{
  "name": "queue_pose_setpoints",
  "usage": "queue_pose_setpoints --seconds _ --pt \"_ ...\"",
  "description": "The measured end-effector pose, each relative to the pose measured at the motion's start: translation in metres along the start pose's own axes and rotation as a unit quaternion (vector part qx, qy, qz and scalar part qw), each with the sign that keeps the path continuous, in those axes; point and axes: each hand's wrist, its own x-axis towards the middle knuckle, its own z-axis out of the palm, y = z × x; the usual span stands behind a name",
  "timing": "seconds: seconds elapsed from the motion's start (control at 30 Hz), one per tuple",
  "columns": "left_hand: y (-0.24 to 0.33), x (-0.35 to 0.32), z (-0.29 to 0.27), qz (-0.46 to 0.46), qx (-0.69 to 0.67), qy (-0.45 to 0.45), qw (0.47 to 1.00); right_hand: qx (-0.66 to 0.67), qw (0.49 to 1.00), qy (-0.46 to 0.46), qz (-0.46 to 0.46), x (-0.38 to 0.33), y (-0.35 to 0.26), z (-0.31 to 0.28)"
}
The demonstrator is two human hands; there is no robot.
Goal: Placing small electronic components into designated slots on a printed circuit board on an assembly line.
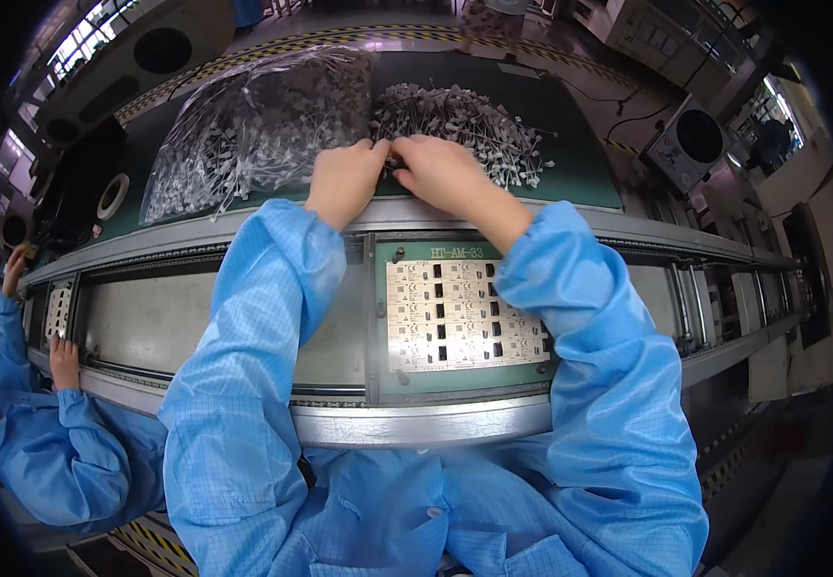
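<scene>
My left hand [347,180] and my right hand [443,175] meet beyond the conveyor, at the near edge of a loose heap of small white connectors with thin wires [464,120]. The fingers of both are bent and closed together. What lies between them is too small and hidden to make out. Beside my left hand is a clear plastic bag [262,115] full of similar wired parts. Below my wrists, a pale panel of small circuit boards [464,317] with rows of black components sits in a green fixture [407,387]; my right sleeve covers part of its right side.
The conveyor's metal rail [416,423] runs in front of me. A green work surface [584,159] carries the heap and bag. On the left stand a roll of tape [112,195] and a co-worker in blue [56,452], hands near another panel. A boxy machine [690,144] stands far right.
</scene>
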Motion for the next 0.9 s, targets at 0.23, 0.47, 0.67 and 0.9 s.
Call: queue_pose_setpoints --seconds 0.23,0.47,0.67,0.9 --pt "-0.005 -0.008 -0.005 -0.098 -0.182 0.041 0.977 0.02 0.999 0.036 0.024 0.016 0.001 0.033" --pt "-0.002 -0.011 -0.011 -0.196 -0.381 0.016 0.903 0.106 0.993 0.045 -0.018 0.015 -0.003 0.008" --pt "0.013 -0.015 -0.007 -0.202 -0.41 0.031 0.889 0.169 0.985 0.018 -0.034 0.018 0.008 -0.004" --pt "0.002 -0.015 -0.005 -0.144 -0.336 0.057 0.929 0.28 0.934 0.211 0.071 -0.01 0.02 -0.096"
